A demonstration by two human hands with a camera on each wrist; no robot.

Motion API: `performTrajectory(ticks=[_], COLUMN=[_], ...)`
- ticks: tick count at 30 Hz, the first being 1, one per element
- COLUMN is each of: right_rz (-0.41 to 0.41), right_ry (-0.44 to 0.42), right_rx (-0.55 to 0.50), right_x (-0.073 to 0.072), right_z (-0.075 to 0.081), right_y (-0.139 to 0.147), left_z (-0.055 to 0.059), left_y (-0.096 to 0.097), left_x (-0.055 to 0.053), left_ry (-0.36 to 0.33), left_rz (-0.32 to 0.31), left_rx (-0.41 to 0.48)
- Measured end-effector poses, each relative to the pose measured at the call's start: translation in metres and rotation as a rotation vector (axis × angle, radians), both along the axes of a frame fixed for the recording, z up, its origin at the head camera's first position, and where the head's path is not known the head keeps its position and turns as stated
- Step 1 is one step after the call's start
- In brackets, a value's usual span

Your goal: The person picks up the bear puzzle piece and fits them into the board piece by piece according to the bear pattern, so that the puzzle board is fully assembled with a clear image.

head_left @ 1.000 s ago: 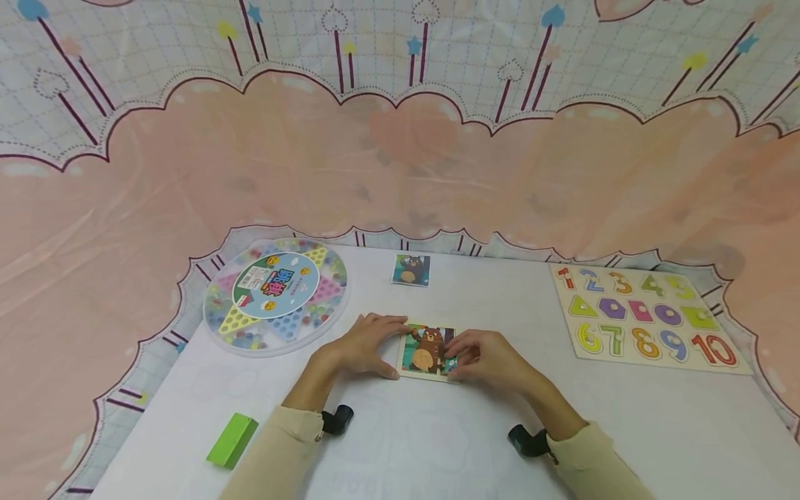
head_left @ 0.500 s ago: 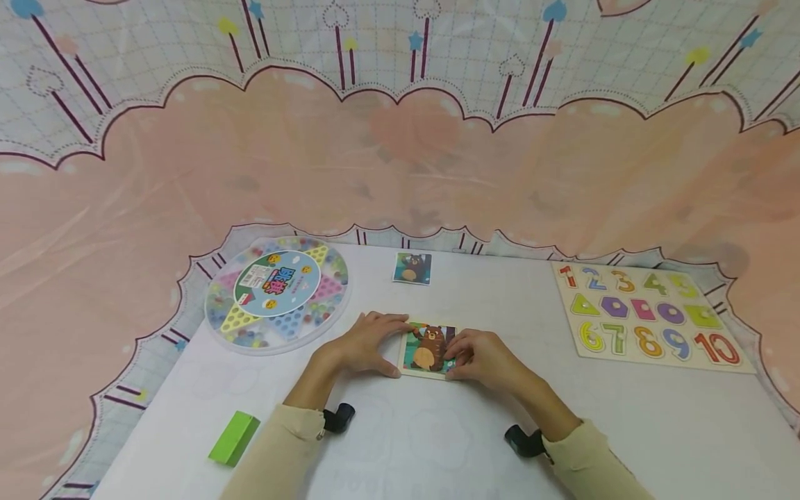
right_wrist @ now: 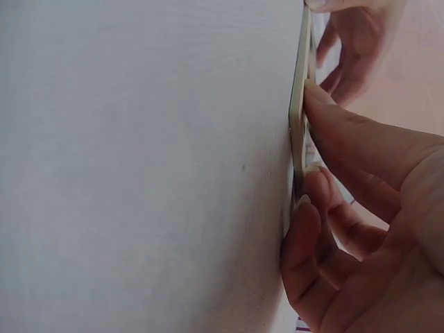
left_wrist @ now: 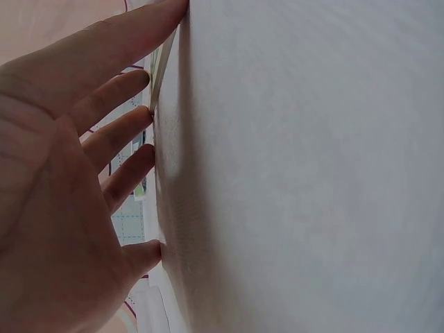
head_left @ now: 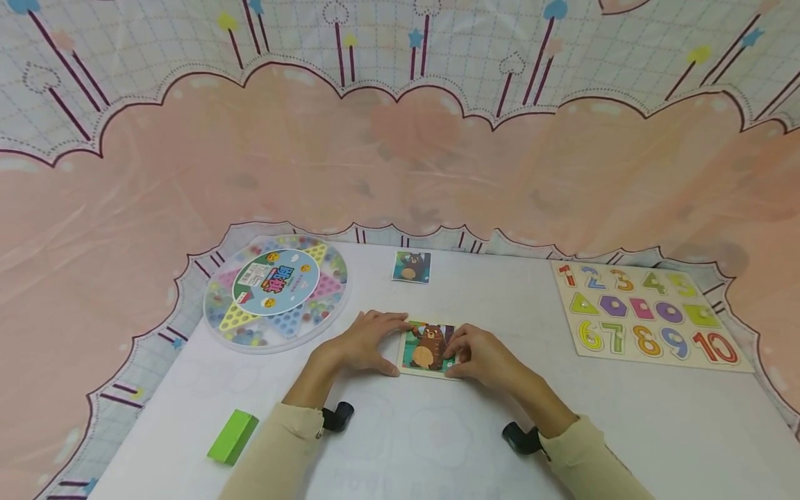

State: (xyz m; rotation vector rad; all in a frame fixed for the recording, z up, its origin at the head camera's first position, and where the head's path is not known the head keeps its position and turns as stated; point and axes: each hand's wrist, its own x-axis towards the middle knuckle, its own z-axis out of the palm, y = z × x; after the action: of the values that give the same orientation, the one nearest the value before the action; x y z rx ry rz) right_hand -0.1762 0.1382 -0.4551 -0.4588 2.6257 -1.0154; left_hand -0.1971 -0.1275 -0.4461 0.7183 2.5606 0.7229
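A small wooden bear jigsaw puzzle lies between the two hands on the white table. My left hand rests its fairly straight fingers at the puzzle's upper left corner and its thumb at the lower left corner; in the left wrist view its fingers are spread. My right hand holds the right side with curled fingers, covering part of that side. In the right wrist view the right thumb presses on the puzzle's pale wooden frame, with fingertips along its edge. Whether a loose piece sits under them I cannot tell.
Behind the puzzle lies a small bear picture card. A round Chinese checkers set with colored marbles stands at back left, a wooden number and shape board at right. A green block lies near the left forearm.
Both hands stay at the puzzle, almost still. The right hand and forearm have shifted very slightly. The whole view has drifted a little.
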Motion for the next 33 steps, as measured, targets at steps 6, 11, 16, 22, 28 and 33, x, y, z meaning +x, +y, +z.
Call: performTrajectory(ticks=[6, 11, 16, 22, 28, 33], right_rz=[0.019, 0.028, 0.068, 0.139, 0.059, -0.025], right_ry=[-0.022, -0.028, -0.025, -0.033, -0.014, 0.064], right_rx=[-0.021, -0.036, -0.045, -0.072, -0.079, -0.039], right_x=[0.0, 0.001, 0.002, 0.003, 0.007, 0.009], right_z=[-0.002, -0.003, -0.003, 0.001, 0.002, 0.004], right_y=[0.001, 0.002, 0.005, 0.018, 0.028, 0.034], left_z=[0.0, -0.001, -0.001, 0.0, -0.001, -0.002], left_y=[-0.001, -0.001, -0.001, 0.0, -0.001, -0.003], left_x=[0.001, 0.001, 0.001, -0.001, 0.0, 0.003], left_ry=[-0.012, -0.011, -0.007, -0.005, -0.007, 0.004], left_rz=[0.0, 0.004, 0.006, 0.001, 0.003, 0.001], left_rx=[0.007, 0.005, -0.002, -0.01, -0.012, -0.009])
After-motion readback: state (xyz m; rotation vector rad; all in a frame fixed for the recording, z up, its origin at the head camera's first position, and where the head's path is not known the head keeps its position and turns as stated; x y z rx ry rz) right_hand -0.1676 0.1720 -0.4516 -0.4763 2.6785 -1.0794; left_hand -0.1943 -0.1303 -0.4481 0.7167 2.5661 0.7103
